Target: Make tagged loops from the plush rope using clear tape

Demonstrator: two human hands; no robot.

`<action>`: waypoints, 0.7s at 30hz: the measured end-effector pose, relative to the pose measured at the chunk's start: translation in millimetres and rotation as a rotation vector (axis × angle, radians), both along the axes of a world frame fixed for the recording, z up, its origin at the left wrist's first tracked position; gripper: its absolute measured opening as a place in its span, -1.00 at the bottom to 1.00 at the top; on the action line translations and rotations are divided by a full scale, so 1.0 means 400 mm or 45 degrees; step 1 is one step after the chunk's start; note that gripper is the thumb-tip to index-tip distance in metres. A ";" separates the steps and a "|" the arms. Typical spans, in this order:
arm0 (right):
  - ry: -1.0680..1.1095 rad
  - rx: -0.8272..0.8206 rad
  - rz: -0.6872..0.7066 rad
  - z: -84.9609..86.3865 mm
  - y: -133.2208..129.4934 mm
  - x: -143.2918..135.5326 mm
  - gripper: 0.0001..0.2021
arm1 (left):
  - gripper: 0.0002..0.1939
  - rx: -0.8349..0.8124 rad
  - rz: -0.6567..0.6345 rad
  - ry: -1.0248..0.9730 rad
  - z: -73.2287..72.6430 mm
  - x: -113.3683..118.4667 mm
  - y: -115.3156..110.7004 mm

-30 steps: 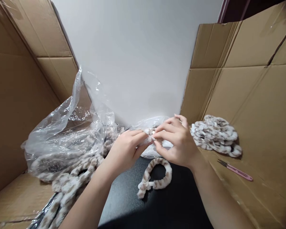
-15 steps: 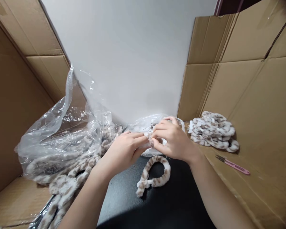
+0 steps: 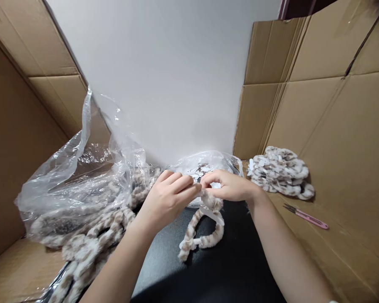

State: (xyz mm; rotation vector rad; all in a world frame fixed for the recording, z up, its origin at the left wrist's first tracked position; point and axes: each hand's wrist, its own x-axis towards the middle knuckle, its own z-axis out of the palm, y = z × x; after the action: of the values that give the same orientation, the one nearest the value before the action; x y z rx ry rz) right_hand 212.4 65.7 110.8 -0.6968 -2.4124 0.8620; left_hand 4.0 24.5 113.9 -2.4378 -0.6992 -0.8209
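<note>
My left hand [image 3: 172,198] and my right hand [image 3: 229,185] meet at the middle, fingertips pinched together. Between and just under them hangs a fluffy spotted band [image 3: 212,202], white with brown patches, a pale strip [image 3: 211,215] dangling from it. My fingers hide its upper end. Below, on the black surface, lies a second fluffy band [image 3: 219,235] bent into a loop, a white tag [image 3: 194,241] across its ends. Behind my hands rests a clear bag [image 3: 221,159] with small white and brown pieces [image 3: 199,171] in it.
A large clear plastic bag [image 3: 91,181] with fluffy bands stands at left, more bands [image 3: 85,248] spilling in front. At right, a stack of tagged bands [image 3: 281,172] and pink-handled snips [image 3: 312,219] lie on cardboard. Cardboard walls [image 3: 328,118] flank both sides.
The held fluffy band and its pale strip now show hanging beneath my hands, over the looped band. My right hand has turned flatter, its fingers lower. The view has shifted slightly.
</note>
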 end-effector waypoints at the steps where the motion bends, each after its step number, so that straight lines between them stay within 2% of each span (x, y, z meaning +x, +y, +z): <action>1: 0.012 -0.043 0.031 -0.005 0.010 0.000 -0.83 | -0.81 -0.055 -0.010 -0.056 -0.004 0.002 0.003; 2: 0.058 -0.057 0.015 -0.010 0.020 0.001 -0.84 | -0.81 -0.130 -0.006 -0.126 -0.008 0.005 0.007; 4: 0.280 0.036 -0.222 -0.012 0.030 0.005 -0.87 | -0.75 -0.293 0.053 -0.316 -0.013 0.010 0.015; 6: 0.578 0.262 -0.565 -0.003 0.019 0.008 -0.86 | -0.62 -0.420 0.166 -0.532 -0.016 0.012 0.023; 7: 0.681 0.394 -0.673 0.005 0.005 0.008 -0.86 | -0.59 -0.483 0.215 -0.628 -0.016 0.012 0.026; 8: 0.720 0.521 -0.709 0.014 -0.013 0.006 -0.86 | -0.58 -0.568 0.247 -0.706 -0.016 0.011 0.028; 10: 0.586 0.764 -0.621 0.028 -0.051 -0.006 -0.86 | -0.61 -0.808 0.251 -0.824 -0.015 0.007 0.032; 12: 0.300 0.967 -0.543 0.028 -0.077 -0.027 -0.78 | -0.64 -1.073 0.181 -0.931 -0.015 0.000 0.035; 15: 0.027 1.176 -0.606 0.003 -0.070 -0.061 -0.67 | -0.61 -1.328 0.078 -1.075 -0.018 -0.007 0.041; 17: 0.035 1.267 -0.638 -0.019 -0.049 -0.076 -0.71 | -0.60 -1.417 0.045 -1.123 -0.021 -0.008 0.047; 21: 0.219 1.340 -0.510 -0.043 -0.019 -0.085 -0.82 | -0.61 -1.493 -0.024 -1.090 -0.026 -0.007 0.059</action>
State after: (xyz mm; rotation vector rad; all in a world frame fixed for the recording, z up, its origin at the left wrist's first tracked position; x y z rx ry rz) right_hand 178.4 58.1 93.5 -0.5805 -2.0457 -0.4893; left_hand 1.4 47.9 103.5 -2.9326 -1.8897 -1.8961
